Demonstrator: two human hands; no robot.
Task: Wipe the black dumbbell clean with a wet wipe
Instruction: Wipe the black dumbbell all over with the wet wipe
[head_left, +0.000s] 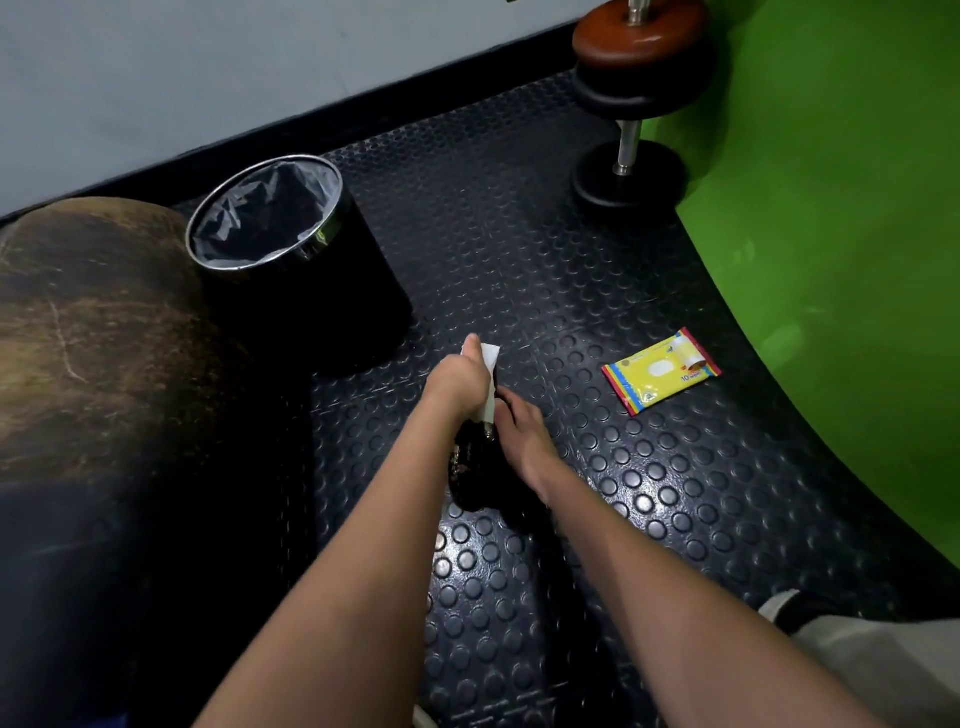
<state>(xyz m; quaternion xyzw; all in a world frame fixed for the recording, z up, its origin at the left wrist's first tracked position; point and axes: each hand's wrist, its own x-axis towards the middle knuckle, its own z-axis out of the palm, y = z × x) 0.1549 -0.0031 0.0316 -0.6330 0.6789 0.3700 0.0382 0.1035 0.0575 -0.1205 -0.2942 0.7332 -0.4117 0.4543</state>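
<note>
**Both hands on the black dumbbell, low on the studded floor**

Nearest the camera, a pale cloth-covered knee (878, 654) fills the lower right corner, and two bare forearms reach forward over the dark rubber floor (519, 597) with its raised round studs.

The black dumbbell (470, 470) lies on the floor between the forearms, close under the hands. Its long axis runs from the near plate away from the person and slightly to the right, toward the far end hidden under the hands. The right hand (522, 434) rests on top of it with fingers bent down over the bar; how firmly it grips cannot be told. The left hand (460, 382) is curled round a white wet wipe (489, 384), thumb up, pressing the wipe against the far part of the dumbbell.

Open floor lies to the right of the hands as far as the yellow wipes packet (661, 370), which lies flat and well apart from the dumbbell. Beyond it a curved green wall (831, 260) closes the right side. To the left a large brown rounded bag (93, 322) hems the space in, and just past the hands stands a black bin (296, 260) with a chrome rim and a clear liner.

Farthest off, a second dumbbell (631, 114) stands on end against the grey wall's black skirting (363, 124).
</note>
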